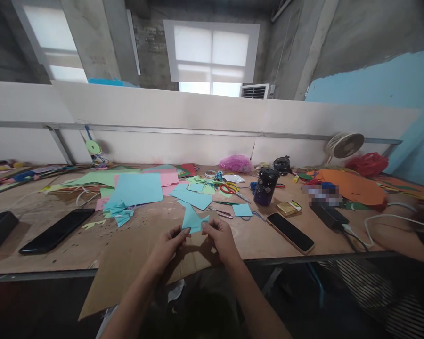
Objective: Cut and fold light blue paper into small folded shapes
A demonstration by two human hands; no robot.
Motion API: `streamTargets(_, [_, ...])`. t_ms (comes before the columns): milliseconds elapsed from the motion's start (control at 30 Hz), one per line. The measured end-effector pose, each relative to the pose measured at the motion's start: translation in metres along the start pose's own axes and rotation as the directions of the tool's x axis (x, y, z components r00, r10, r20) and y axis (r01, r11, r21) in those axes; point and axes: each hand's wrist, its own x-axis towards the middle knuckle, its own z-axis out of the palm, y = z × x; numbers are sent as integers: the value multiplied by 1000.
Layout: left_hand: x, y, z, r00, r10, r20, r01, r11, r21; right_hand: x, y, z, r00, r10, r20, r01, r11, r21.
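Observation:
Between my two hands is a folded piece of light blue paper (191,220), its pointed part standing up. My left hand (172,242) pinches its lower left edge between thumb and fingers. At the right edge, my right hand (219,235) grips the paper the same way. Under both hands lies a brown cardboard sheet (127,268) that sticks out past the table's front edge. Just beyond are blue paper pieces (198,200), a small blue square (242,210), a pink-handled cutter (224,214) and scissors with red and yellow handles (229,188).
A dark tumbler (266,187) stands right of the scissors. One phone (290,232) lies at right, another (58,230) at left. Crumpled blue paper (118,213) sits near a large blue sheet (139,189). At far right, another person's arm (399,221) rests by orange paper (356,186).

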Motion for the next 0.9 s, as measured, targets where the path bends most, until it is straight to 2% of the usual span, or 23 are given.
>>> streamTargets(67, [0, 0, -2, 1000, 10, -1, -10, 1000, 10, 1, 0, -2, 1000, 2, -16, -1, 996, 86])
streamTargets(133, [0, 1, -2, 998, 28, 52, -31, 999, 45, 2, -2, -4, 1000, -28, 12, 26, 990, 139])
streamTargets(200, [-2, 3, 0, 991, 46, 129, -57, 995, 80, 4, -5, -5, 995, -50, 87, 40, 993, 110])
streamTargets(300, [-5, 8, 3, 981, 35, 189, -49, 997, 67, 8, -10, -4, 979, 7, 203, -18, 998, 53])
streamTargets(400, [-8, 11, 2, 984, 19, 175, -22, 1000, 16, 12, -9, -4, 983, 56, 172, -73, 993, 93])
streamTargets(500, [-8, 10, -2, 988, 43, 145, -45, 999, 9, 14, -4, -6, 992, 42, 120, -59, 988, 141])
streamTargets(700, [-5, 0, -5, 996, 63, 67, -70, 993, 100, 9, 1, -7, 976, 16, 216, -46, 990, 133])
streamTargets(900, [-7, 2, -4, 994, 55, 98, -61, 997, 52, 6, 2, -8, 973, 15, 230, -35, 996, 85])
